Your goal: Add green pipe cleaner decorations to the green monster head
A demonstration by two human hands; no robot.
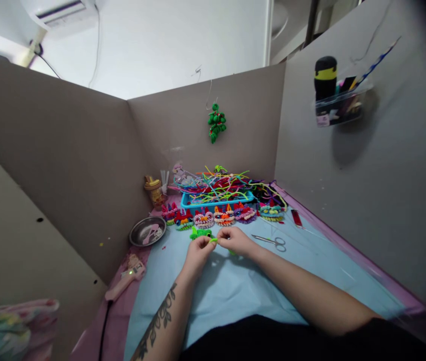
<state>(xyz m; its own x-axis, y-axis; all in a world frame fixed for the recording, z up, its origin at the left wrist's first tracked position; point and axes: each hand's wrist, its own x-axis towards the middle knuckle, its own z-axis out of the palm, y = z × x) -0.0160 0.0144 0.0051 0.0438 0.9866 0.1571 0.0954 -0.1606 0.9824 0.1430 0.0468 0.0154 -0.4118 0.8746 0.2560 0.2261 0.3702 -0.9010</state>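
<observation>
Both hands meet low over the blue cloth, pinching a short lime-green pipe cleaner (pixel 213 240) between them. My left hand (pixel 198 249) is closed on its left end, and my right hand (pixel 236 241) pinches close to the other end. A bit of lime green (pixel 232 252) also shows below my right hand; whether it is the same piece I cannot tell. Just behind my left fingers lies a green fuzzy figure (pixel 200 232), partly hidden by them. To the right of my right hand rest metal scissors (pixel 271 241), their blades pointing left.
Behind the hands is a row of colourful fuzzy heads (pixel 224 215). A blue tray (pixel 218 204) overflows with pipe cleaners. On the left are a metal bowl (pixel 147 231), a pink glue gun (pixel 130 280) and a yellow-lidded cup (pixel 154 191). Grey panels (pixel 205 150) enclose the table.
</observation>
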